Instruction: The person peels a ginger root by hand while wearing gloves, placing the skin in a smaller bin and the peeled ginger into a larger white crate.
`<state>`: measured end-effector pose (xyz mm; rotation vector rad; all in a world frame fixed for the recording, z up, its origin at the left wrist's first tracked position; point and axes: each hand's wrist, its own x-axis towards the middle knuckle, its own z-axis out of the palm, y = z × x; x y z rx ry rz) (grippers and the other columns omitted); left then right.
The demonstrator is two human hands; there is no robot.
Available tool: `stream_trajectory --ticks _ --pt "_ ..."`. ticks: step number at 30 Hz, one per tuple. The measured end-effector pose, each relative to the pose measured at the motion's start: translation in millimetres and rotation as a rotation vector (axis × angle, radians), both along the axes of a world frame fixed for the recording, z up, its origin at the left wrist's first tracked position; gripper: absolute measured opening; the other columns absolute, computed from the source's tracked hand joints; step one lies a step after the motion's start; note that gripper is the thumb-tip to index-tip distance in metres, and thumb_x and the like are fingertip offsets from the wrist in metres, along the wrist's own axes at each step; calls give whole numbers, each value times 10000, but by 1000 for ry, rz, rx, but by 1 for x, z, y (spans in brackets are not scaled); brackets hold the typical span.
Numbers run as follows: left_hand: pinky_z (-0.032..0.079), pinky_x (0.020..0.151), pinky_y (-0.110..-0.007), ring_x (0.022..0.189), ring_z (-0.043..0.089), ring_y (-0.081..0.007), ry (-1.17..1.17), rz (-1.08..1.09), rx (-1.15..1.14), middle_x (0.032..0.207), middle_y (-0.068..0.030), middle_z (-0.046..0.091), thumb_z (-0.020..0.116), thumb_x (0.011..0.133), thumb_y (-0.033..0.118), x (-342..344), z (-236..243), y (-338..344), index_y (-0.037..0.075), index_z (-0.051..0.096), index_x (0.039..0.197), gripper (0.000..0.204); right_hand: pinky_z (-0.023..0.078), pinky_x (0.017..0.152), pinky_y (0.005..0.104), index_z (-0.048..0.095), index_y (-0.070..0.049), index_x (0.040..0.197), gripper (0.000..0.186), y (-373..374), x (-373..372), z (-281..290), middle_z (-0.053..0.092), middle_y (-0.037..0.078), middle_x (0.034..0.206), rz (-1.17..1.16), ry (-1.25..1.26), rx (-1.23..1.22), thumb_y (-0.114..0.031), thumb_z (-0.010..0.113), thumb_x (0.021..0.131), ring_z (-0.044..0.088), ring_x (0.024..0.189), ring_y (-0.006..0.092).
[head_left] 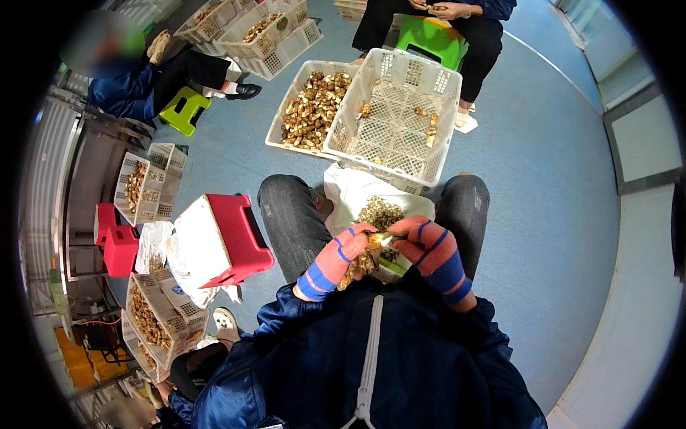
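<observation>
Both my hands wear pink knit gloves with blue stripes and meet over my lap. My left hand (334,262) is closed on a brown-and-white mushroom (376,242). The fingers of my right hand (431,252) are pinched at its pale end; whether a small tool is also in them is hidden. Under the hands, a white bag (350,184) between my knees holds a heap of small brown and pale scraps (380,213). More brown mushrooms (361,266) lie close below my left fingers. A light green edge (391,267) shows beneath my hands.
Ahead stand a white crate (451,107) with a few mushrooms and a lower crate (275,132) full of them. A red stool (239,239) with a pale top is left of my knee. Other people sit ahead, far left and lower left, near more crates (161,189).
</observation>
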<state>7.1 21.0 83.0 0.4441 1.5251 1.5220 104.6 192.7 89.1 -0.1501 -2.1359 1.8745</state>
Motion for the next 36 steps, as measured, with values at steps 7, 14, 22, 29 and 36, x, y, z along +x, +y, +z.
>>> stream_trajectory --ticks 7,14,22,29,36 --pt "373 458 -179 598 477 -60 -181 -10 27 815 -18 533 446 865 394 0 2 4 62 447 1122 420 434 693 249 607 15 848 137 1 -1 -7 581 77 853 14 118 82 27 619 712 552 787 152" --pt "379 488 -182 627 477 -58 102 75 -63 809 -17 523 508 841 276 1 9 8 61 456 1077 323 451 657 267 600 -23 848 161 -1 1 -14 594 115 854 -75 55 -31 -21 658 698 576 760 200" --pt "384 512 -192 653 457 -58 174 74 -97 833 -18 506 532 823 204 2 9 6 53 472 1059 286 449 639 280 573 -22 808 156 0 2 -7 583 110 850 -49 -127 46 -51 669 688 571 754 217" --pt "393 773 -245 851 482 -130 505 61 -106 924 -49 517 559 781 166 1 6 8 28 484 1046 308 447 631 268 595 -26 838 151 -5 0 -18 587 97 827 -76 6 221 -87 656 714 571 727 200" --pt "391 794 -258 864 488 -139 614 56 -78 925 -70 522 565 767 149 2 5 9 18 491 1031 304 451 625 254 612 -20 895 172 -6 -2 -27 608 93 805 -49 25 63 -64 633 730 575 709 149"
